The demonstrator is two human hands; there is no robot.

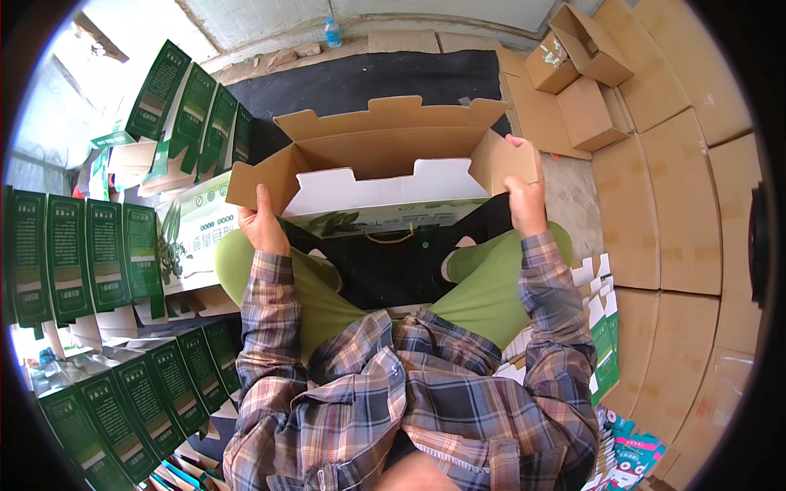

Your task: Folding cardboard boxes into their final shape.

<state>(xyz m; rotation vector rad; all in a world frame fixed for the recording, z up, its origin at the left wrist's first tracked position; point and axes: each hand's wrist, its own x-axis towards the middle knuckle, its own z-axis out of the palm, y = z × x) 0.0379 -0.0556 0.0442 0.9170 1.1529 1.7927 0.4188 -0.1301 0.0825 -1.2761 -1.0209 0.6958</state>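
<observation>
As seen from the head camera, the person sits cross-legged on the floor [565, 192] and holds a half-formed cardboard carton [385, 164] out in front of the knees, open face turned up toward the camera. The carton's long axis runs left to right across the view, squarely across the body, so that each hand meets one short end.

The left hand [264, 222] closes its grip on the left end flap, the thumb over the brown outer face and the fingers curled behind it, pinching the board. The right hand [524, 196] holds the right end flap in the same way, its grip pressed together on the flap's lower edge, with the fingertips hidden behind the board. Neither hand is nearer than the other; the carton spans the gap between them, lying just beyond and slightly above both grips. Its white inner panel faces the person, and the rear brown flap stands up on the far side. The printed front face, bearing a small cord handle [390, 237], hangs down toward the lap.

To the person's left, flat green printed cartons [90, 254] are ranked in overlapping rows. To the right, plain brown cardboard sheets [679, 213] cover the floor. Beyond these lie several erected brown boxes [577, 57]. A small plastic bottle [332, 33] stands by the far wall.
</observation>
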